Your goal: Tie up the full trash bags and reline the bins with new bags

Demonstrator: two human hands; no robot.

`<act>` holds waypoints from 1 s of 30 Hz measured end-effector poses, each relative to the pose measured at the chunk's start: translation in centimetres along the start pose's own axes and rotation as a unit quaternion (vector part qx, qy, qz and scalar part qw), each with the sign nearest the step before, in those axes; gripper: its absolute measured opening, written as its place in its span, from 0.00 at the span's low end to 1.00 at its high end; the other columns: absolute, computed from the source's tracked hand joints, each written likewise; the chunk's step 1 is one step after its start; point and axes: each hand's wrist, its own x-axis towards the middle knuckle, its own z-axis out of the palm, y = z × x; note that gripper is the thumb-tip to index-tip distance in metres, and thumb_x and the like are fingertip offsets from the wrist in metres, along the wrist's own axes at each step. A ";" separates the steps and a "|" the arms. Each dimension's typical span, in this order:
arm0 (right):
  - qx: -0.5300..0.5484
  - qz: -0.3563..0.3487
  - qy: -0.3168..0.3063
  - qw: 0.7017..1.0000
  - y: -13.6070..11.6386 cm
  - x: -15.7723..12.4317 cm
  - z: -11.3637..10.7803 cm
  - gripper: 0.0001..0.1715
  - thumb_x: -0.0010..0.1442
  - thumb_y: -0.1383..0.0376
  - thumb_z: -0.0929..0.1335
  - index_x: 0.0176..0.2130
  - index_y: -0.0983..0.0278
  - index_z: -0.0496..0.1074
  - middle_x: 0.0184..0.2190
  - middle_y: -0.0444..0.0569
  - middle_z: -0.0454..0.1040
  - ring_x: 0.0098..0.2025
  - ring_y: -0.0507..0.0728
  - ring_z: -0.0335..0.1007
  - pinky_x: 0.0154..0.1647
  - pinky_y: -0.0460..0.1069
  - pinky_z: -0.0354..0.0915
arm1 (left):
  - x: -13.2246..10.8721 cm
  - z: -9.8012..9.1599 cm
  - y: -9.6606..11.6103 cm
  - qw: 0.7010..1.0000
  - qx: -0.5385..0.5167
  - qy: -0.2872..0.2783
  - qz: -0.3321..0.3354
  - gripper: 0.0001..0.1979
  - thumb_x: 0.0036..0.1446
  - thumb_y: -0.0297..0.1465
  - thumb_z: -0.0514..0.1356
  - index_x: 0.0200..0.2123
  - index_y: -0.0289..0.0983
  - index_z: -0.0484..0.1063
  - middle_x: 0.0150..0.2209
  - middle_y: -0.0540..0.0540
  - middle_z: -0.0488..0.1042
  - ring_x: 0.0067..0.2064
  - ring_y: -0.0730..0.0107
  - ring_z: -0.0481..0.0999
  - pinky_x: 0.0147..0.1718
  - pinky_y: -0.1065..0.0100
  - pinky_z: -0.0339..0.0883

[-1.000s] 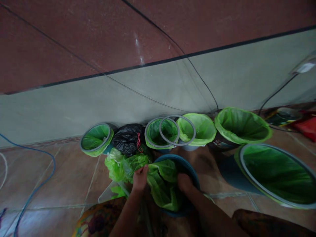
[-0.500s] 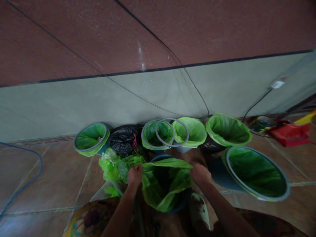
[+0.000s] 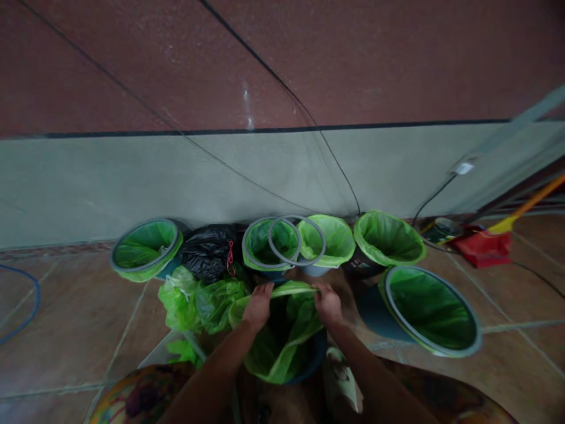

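Observation:
A green plastic bag [image 3: 282, 347] hangs inside a blue bin [image 3: 318, 353] between my legs, its mouth spread wide. My left hand [image 3: 259, 303] is closed on the far left part of the bag's edge. On the far right part, my right hand [image 3: 328, 302] grips the same edge. Between the two hands the edge runs nearly straight along the bin's far side. The near part of the bag drapes over the front of the bin. My fingertips are partly hidden behind the folded plastic.
Lined bins [image 3: 143, 250] stand along the wall, and a larger lined bin [image 3: 432, 309] is at right. A loose grey ring [image 3: 270, 238] lies across two bins. Crumpled green bags [image 3: 180, 297] and a black bag [image 3: 207, 253] lie left. A red dustpan [image 3: 481, 247] is far right.
My hands have come closer together and shifted to the far edge of the bin. The bag's far edge now sits nearer the bin's rim. The view has turned slightly right.

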 end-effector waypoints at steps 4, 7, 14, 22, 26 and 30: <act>0.120 0.083 -0.096 0.985 1.2 0.8 0.0 0.19 0.61 0.64 0.60 0.37 0.66 0.78 0.33 0.51 0.80 0.38 0.58 0.77 0.41 0.48 0.69 | 0.7 -1.1 -0.9 0.995 -0.055 -0.043 -0.065 0.18 0.61 0.23 0.49 0.51 0.37 0.69 0.45 0.43 0.78 0.49 0.66 0.76 0.52 0.66 0.64; 0.091 0.103 -0.175 0.975 2.0 1.5 -0.7 0.20 0.62 0.60 0.61 0.32 0.66 0.78 0.29 0.51 0.79 0.35 0.57 0.76 0.36 0.47 0.68 | 0.7 -1.8 -1.2 0.991 -0.032 -0.106 -0.069 0.12 0.63 0.29 0.50 0.41 0.38 0.74 0.40 0.44 0.79 0.45 0.66 0.77 0.48 0.68 0.65; -0.110 -0.018 -0.116 0.987 0.3 2.4 -1.3 0.26 0.58 0.67 0.66 0.56 0.64 0.71 0.52 0.55 0.76 0.55 0.61 0.69 0.56 0.52 0.62 | 1.2 -1.3 0.0 0.998 -0.018 -0.050 -0.025 0.18 0.56 0.26 0.58 0.51 0.36 0.71 0.49 0.42 0.77 0.51 0.64 0.75 0.53 0.66 0.63; 0.026 -0.025 -0.166 0.986 -1.7 3.2 0.3 0.17 0.64 0.64 0.60 0.36 0.65 0.77 0.36 0.51 0.80 0.38 0.55 0.74 0.42 0.47 0.65 | 3.4 -1.7 0.9 0.982 -0.157 -0.031 -0.103 0.12 0.61 0.29 0.53 0.35 0.37 0.78 0.36 0.48 0.80 0.41 0.69 0.76 0.44 0.71 0.66; 0.053 -0.016 -0.141 0.988 -1.7 3.8 1.1 0.16 0.62 0.66 0.61 0.36 0.65 0.78 0.34 0.50 0.80 0.37 0.55 0.75 0.40 0.46 0.65 | 3.7 -2.0 0.4 0.978 -0.169 -0.010 -0.120 0.11 0.62 0.29 0.54 0.36 0.38 0.78 0.36 0.48 0.81 0.40 0.71 0.76 0.42 0.72 0.65; -0.013 -0.004 -0.110 0.994 -1.6 4.3 1.8 0.15 0.62 0.66 0.63 0.40 0.62 0.78 0.38 0.49 0.81 0.41 0.56 0.76 0.42 0.46 0.64 | 3.7 -1.8 -0.4 0.988 -0.118 0.018 -0.101 0.07 0.61 0.29 0.56 0.38 0.39 0.75 0.40 0.48 0.80 0.43 0.69 0.77 0.45 0.71 0.64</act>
